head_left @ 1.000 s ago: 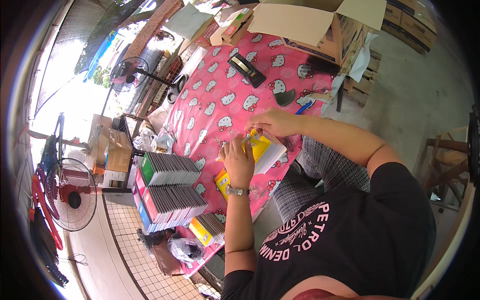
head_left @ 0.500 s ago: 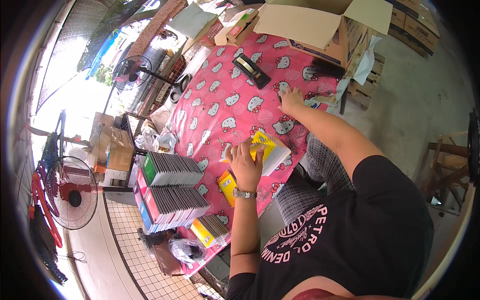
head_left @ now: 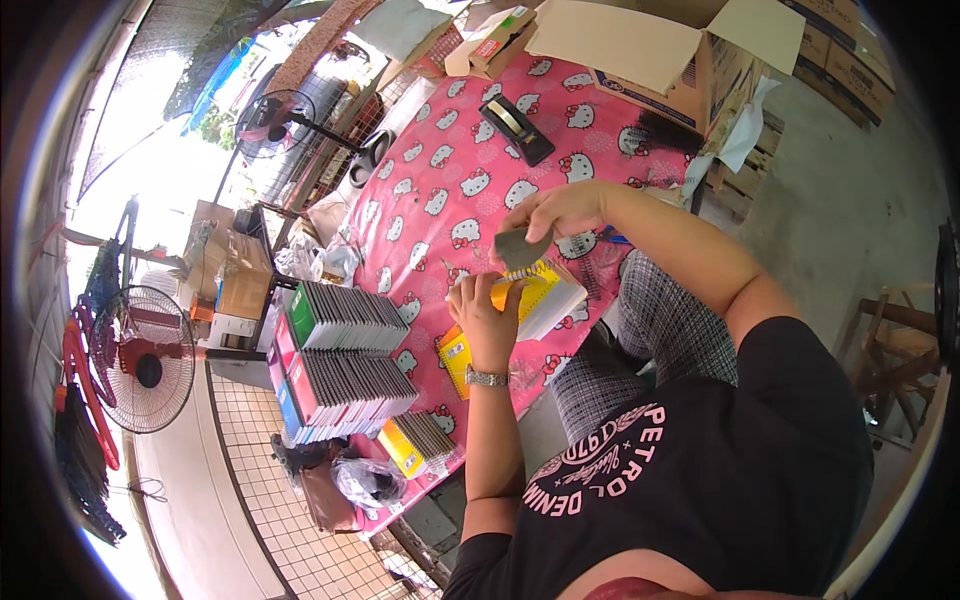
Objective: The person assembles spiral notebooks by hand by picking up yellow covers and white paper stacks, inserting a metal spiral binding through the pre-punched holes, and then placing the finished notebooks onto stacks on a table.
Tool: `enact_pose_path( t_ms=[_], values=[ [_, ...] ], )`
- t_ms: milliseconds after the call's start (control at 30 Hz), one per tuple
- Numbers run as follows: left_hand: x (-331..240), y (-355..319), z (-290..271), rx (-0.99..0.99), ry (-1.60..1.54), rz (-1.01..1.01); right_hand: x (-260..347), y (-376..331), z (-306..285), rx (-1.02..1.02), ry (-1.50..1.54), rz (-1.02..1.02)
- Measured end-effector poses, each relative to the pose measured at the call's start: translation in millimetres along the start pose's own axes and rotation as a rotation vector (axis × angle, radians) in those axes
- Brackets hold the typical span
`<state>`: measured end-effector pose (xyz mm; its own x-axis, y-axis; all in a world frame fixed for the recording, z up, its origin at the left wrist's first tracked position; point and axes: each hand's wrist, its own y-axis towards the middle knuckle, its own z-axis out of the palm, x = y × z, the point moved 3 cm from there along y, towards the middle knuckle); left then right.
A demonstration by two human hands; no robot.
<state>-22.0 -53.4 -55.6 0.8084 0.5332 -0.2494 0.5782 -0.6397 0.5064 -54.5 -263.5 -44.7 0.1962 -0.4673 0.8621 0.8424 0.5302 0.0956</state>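
Observation:
My left hand is closed on the upper left corner of a yellow-covered spiral notebook, beside its wire coil. White page edges show along the notebook's near right side. Just above the coil, my right hand grips a dark grey-green flat sheet. Whether that sheet is joined to the notebook I cannot tell. Another yellow notebook lies flat by my left wrist. To the left stand stacks of spiral notebooks, with a small row of yellow ones in front.
A pink patterned cloth covers the table. On it are a black tape dispenser and a bundle of black wire coils near a large open carton. Fans stand at the left. A plastic bag sits at the front left.
My right hand has come back from the table's right side to the notebook and now holds the dark sheet. My left hand stays at the notebook. The view has shifted slightly.

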Motion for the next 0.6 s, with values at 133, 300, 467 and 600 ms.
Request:
enact_pose_path(
  t_ms=[133, 300, 467, 600],
  values=[
    [3, -2, -6, 0.000, -0.051, 0.008, 13, 5, 2, -0.092, -0.965, 0.207],
    [30, -4, -9, -0.033, -0.148, -0.016, 0, 16, -9, -0.054, -0.608, 0.142],
    [44, -6, -13, -0.024, -0.216, -0.054, 3, 26, -6, 0.004, -0.351, 0.076],
    [48, -4, -14, 0.024, -0.216, -0.012, 0, 35, -18, -0.071, -0.362, 0.111]
  ],
)
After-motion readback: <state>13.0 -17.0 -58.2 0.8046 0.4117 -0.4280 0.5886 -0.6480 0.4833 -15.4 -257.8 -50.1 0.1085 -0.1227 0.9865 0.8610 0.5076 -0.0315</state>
